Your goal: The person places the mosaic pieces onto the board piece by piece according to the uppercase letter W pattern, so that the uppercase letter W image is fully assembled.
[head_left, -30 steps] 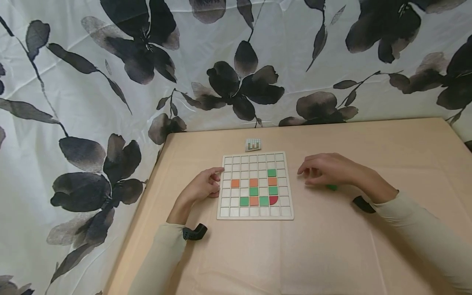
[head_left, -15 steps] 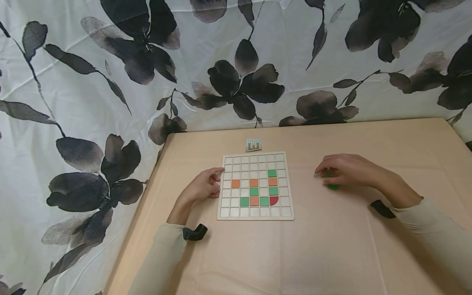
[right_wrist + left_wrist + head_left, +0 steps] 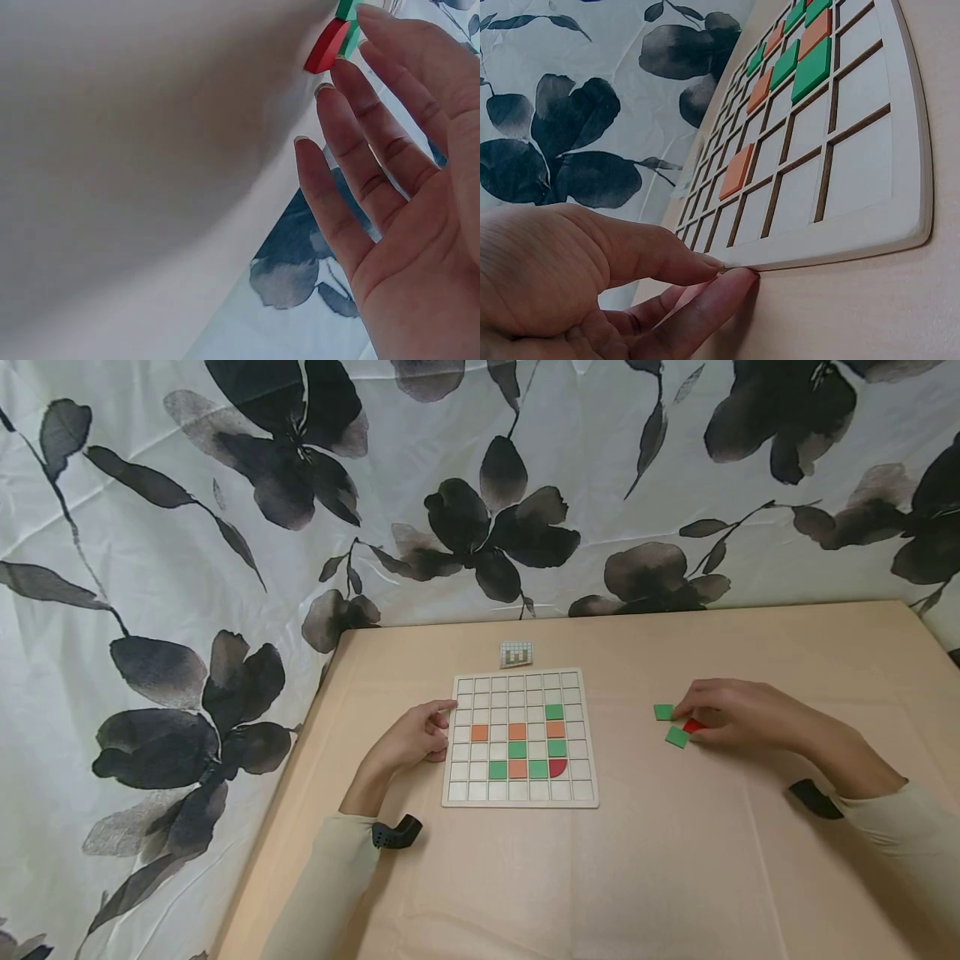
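A pale gridded board (image 3: 457, 793) lies on the table, with orange and green square tiles and one red piece (image 3: 557, 767) with a rounded corner in its cells. My left hand (image 3: 412, 735) is at its left edge; thumb and fingertips touch the rim in the left wrist view, without visibly curling round it. Right of the board, my right hand (image 3: 738, 714) hovers low over loose pieces, fingers spread and slightly bent. A red piece (image 3: 693, 726) shows between thumb and forefinger, partly hidden. Two green tiles, one upper (image 3: 663, 712) and one lower (image 3: 677, 737), lie by the fingertips.
A small card (image 3: 516, 654) with a printed grid pattern stands behind the board. The light wooden table (image 3: 645, 877) ends at a white cloth (image 3: 390, 460) with dark flowers, hanging at the back and left.
My right hand has moved right, away from the board, uncovering the two green tiles and part of the red piece. The left hand and board have stayed in place.
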The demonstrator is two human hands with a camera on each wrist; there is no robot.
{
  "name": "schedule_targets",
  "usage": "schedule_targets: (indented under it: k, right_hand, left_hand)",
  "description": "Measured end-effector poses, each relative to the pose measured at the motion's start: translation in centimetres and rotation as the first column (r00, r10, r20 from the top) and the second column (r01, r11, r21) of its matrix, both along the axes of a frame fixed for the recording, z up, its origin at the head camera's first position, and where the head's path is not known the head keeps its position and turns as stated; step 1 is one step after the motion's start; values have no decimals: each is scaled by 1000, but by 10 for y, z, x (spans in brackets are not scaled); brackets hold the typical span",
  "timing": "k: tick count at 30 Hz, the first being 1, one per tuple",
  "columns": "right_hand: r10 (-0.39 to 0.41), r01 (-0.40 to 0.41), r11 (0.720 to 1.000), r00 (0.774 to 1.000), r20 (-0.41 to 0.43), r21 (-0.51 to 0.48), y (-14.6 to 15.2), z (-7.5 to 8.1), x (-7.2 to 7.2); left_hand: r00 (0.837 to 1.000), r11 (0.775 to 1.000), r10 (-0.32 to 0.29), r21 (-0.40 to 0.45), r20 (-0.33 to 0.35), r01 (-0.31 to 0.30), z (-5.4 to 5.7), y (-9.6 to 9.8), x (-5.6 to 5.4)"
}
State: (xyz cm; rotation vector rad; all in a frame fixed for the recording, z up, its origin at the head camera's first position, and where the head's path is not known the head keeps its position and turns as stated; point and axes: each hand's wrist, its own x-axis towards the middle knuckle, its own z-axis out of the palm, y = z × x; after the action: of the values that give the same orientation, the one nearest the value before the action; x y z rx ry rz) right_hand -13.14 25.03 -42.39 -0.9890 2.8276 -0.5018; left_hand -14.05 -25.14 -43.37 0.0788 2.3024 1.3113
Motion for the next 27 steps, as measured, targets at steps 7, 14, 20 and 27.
schedule_targets:
  k: [7,14,20,27]
  right_hand:
    - [0,0,1000,1000,-10,-7,7,-1,2]
    - [8,-8,1000,1000,-5,2,8,-4,0]
    - [-35,35,999,999,-17,20,7,-5,-1]
    - [-47,47,998,999,11,38,9,-4,-3]
  left_hand:
    - [1000,1000,6,2,0,-6,0,0,0]
    - [1000,1000,17,-25,3,-17,2,1,1]
    - [1000,999,22,-27,6,-21,2,2,1]
    - [999,999,29,-27,17,-29,5,2,1]
